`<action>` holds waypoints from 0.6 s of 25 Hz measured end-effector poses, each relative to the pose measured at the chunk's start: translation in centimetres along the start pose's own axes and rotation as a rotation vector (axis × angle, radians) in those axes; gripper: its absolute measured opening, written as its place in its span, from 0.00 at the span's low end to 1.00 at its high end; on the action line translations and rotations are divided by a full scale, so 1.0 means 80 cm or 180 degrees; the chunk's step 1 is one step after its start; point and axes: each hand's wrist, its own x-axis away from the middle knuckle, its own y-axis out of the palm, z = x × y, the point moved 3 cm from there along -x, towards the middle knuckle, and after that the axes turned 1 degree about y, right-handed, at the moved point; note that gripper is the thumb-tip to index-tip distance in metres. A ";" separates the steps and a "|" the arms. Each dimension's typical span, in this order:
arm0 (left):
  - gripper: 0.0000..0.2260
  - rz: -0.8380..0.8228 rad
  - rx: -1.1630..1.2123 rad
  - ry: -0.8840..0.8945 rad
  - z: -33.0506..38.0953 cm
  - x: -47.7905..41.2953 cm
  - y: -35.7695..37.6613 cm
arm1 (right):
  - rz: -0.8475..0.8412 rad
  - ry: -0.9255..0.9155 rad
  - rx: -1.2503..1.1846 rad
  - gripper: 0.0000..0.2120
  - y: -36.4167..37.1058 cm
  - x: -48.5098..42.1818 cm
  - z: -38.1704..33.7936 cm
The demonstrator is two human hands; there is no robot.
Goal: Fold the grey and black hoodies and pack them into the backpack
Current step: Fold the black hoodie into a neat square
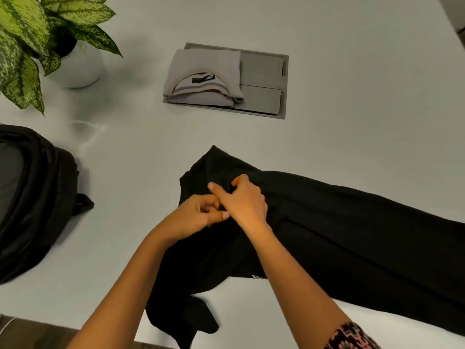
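The black hoodie [352,227] lies spread across the white table [352,96], running from the centre to the right edge, with a part hanging over the near edge. Both my hands meet at its left end. My left hand [198,212] has its fingers curled and pinches the black cloth. My right hand [245,197] rests on the hoodie with its index finger stretched out to the left and the other fingers curled into the fabric. The grey hoodie [203,76] sits folded farther back. The black backpack [32,197] lies open at the left edge.
A grey recessed panel [264,84] in the table lies under the folded grey hoodie. A leafy plant in a white pot [78,66] stands at the far left corner. The table's near edge runs along the bottom left.
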 end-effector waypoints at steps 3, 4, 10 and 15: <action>0.15 -0.0620 0.0201 -0.0458 -0.009 0.007 -0.024 | -0.0244 -0.0233 0.0447 0.12 0.014 0.002 -0.009; 0.15 -0.0560 0.0215 -0.0560 -0.007 0.001 -0.038 | -0.0286 -0.0279 0.0373 0.10 0.013 0.005 -0.007; 0.32 -0.0092 0.1870 -0.1000 0.010 -0.079 -0.069 | -0.0721 -0.0463 -0.0393 0.03 -0.016 0.024 0.006; 0.27 0.0854 0.2493 -0.0990 0.008 -0.128 -0.073 | -0.1223 -0.0790 -0.0380 0.03 -0.010 0.033 0.011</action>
